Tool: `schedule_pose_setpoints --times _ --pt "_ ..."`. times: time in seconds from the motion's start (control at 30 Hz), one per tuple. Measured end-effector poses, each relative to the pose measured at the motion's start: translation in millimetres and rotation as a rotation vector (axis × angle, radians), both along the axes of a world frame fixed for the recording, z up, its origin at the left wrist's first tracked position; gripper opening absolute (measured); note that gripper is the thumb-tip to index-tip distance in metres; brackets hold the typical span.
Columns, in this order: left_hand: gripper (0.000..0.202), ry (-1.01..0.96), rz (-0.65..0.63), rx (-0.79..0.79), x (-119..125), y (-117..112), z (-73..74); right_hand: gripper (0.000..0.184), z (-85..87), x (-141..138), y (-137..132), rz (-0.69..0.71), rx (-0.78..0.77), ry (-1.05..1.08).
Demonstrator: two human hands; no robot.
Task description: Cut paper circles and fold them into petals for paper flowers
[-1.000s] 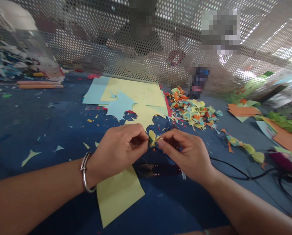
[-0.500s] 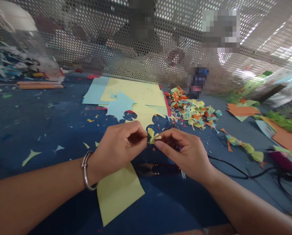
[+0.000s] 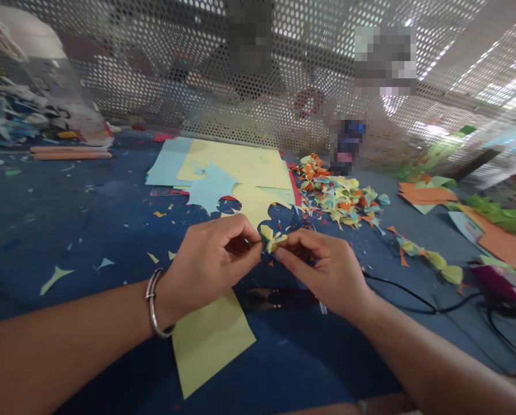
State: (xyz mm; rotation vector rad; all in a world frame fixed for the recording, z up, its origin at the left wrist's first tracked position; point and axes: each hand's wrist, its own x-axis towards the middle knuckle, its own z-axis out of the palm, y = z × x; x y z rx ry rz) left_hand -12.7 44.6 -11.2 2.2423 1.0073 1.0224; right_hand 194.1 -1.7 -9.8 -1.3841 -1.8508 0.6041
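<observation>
Between my two hands, just above the table, is a small folded yellow paper flower (image 3: pixel 270 238) with several petals. My left hand (image 3: pixel 217 256) pinches its left side, thumb against forefinger. At its right side the thumb and forefinger of my right hand (image 3: pixel 322 265) are closed on the edge. Below the hands lies a dark-handled pair of scissors (image 3: pixel 279 299), partly covered by my right hand. A yellow paper sheet (image 3: pixel 212 346) lies under my left wrist. Behind the hands are cut yellow sheets (image 3: pixel 236 158) and a blue paper offcut (image 3: pixel 212 185) with curved cut-outs.
A heap of small paper flowers (image 3: pixel 336 193) sits behind my right hand. Orange sheets (image 3: pixel 506 242) and a black cable (image 3: pixel 407 293) lie at right. A bottle (image 3: pixel 63 86) and orange pens (image 3: pixel 70 153) stand left, before a perforated metal screen (image 3: pixel 167 75).
My right hand has shifted very slightly against the flower, whose petals look turned a little. My left hand keeps its pinch.
</observation>
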Motion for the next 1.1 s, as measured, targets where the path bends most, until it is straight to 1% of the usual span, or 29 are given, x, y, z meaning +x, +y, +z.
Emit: schedule_pose_setpoints --times 0.1,0.2,0.27,0.37,0.43,0.5,0.6,0.7,0.83,0.9,0.97,1.0,1.07,1.1 --pt "0.012 0.0 -0.03 -0.025 -0.1 -0.9 0.5 0.013 0.3 0.7 0.5 0.004 0.03 -0.027" --pt "0.011 -0.013 -0.071 -0.074 -1.1 -2.5 0.6 0.01 0.8 4.1 1.5 -0.004 0.108 -0.07" --pt "0.014 -0.027 -0.09 -0.092 -2.7 -3.5 0.0 0.009 1.0 8.7 2.7 -0.025 0.162 -0.12" --pt "0.015 -0.056 -0.083 -0.087 -5.2 -3.3 -2.7 0.01 0.7 19.9 5.7 -0.072 0.217 -0.183" --pt "0.013 -0.071 -0.059 -0.054 -5.7 -1.8 -5.1 0.011 0.3 30.3 8.8 -0.115 0.228 -0.213" --pt "0.011 -0.083 -0.027 -0.013 -5.4 0.1 -6.8 0.012 0.2 43.1 12.5 -0.187 0.24 -0.241" --pt "0.011 -0.085 0.036 0.032 -4.7 2.3 -7.5 0.013 1.4 66.1 18.0 -0.346 0.249 -0.279" --pt "0.011 -0.07 0.079 0.083 -5.0 2.9 -7.2 0.017 5.4 91.6 22.9 -0.523 0.217 -0.344" --pt "0.013 -0.103 0.1 0.136 -6.6 2.5 -7.3 0.022 11.9 124.8 30.1 -0.689 0.191 -0.377" --pt "0.017 -0.129 0.133 0.153 -7.5 2.7 -6.7 0.021 12.8 139.7 34.7 -0.759 0.141 -0.415" --pt "0.013 -0.1 0.166 0.151 -8.3 3.7 -5.6 0.019 11.7 152.4 39.3 -0.802 0.06 -0.464" --pt "0.009 -0.065 0.174 0.14 -8.5 4.8 -5.1 0.018 10.8 157.6 41.1 -0.8 0.003 -0.485" --pt "0.002 0.01 0.16 0.107 -8.5 7.7 -5.0 0.017 9.6 164.6 43.0 -0.797 -0.081 -0.508" --pt "0.003 0.036 0.144 0.088 -8.3 9.5 -5.3 0.017 9.6 166.2 42.9 -0.797 -0.103 -0.515"
